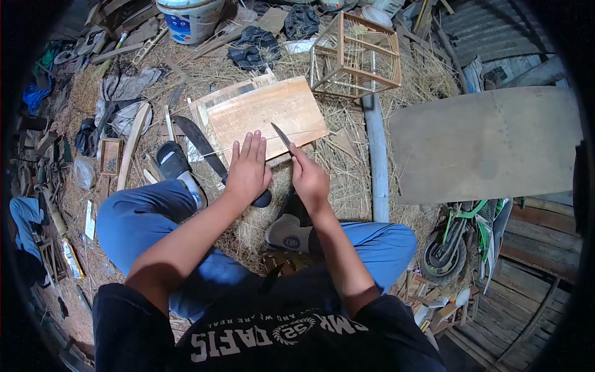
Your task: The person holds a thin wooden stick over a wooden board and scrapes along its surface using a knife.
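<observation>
- Board (266, 110), pale and flat, lies on the straw-covered floor in front of the seated person, tilted slightly across the view; other wood shows from under its far and left edges.
- Its far right corner sits near the wooden frame with slats (341, 46), leaving little room there.
- On the right, straw lies open between the board's edge and the long bluish pole (376, 161); beyond the pole, a wide grey panel (489, 146) fills the side.
- A machete (199, 141) lies close by the left edge, its dark handle toward the person, so that side is tight.
- Large white letters on the black shirt (266, 294) seem to include "SMK", with smaller words reading "AND WE ARE REAL"; the white bucket (189, 22) bears a blue label too small to read.
- The left hand (248, 167) lies palm down, fingers straight and close together over the board's near edge, by a thin pale strip (217, 151) that crosses the board; how hard it presses, I cannot tell.
- The right hand (310, 180) is closed around a knife (282, 134), its blade angled forward and leftward over the board, forearm reaching up from the right knee's side.
</observation>
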`<state>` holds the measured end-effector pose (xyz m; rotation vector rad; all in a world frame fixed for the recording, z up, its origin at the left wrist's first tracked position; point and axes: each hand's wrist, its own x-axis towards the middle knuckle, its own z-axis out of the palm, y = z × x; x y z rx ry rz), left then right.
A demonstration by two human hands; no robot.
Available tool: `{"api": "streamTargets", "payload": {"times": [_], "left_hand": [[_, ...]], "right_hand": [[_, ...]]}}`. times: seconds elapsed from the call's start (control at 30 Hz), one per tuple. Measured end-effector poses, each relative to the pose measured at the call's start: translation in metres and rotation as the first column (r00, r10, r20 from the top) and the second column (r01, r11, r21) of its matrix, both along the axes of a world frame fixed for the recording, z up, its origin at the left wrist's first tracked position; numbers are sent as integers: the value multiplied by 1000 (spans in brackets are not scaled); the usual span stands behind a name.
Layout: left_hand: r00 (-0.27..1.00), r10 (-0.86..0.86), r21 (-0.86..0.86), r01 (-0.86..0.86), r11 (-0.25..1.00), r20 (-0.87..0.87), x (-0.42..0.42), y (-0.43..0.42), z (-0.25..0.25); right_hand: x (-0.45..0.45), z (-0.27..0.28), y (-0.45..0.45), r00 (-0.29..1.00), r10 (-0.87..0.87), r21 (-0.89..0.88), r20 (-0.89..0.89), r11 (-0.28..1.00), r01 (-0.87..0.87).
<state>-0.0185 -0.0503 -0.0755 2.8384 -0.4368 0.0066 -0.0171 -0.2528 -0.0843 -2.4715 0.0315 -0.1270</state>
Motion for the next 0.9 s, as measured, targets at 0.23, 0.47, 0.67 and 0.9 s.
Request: {"api": "streamTargets", "payload": {"times": [0.23,0.47,0.67,0.9], "left_hand": [[1000,-13,27,12,1000,28,0,4,-6],[1000,-12,46,11,999,20,-2,3,-2],[1000,-17,63,17,998,12,-3,1,-3],[999,-10,-21,11,1000,44,-5,4,-3]], "right_hand": [[-7,5,7,998,60,7,20,998,-60],[-3,17,-2,999,13,-122,-37,992,-17],[5,6,-22,990,-136,-70,-43,989,133],[4,4,-27,982,-186,15,36,983,185]]}}
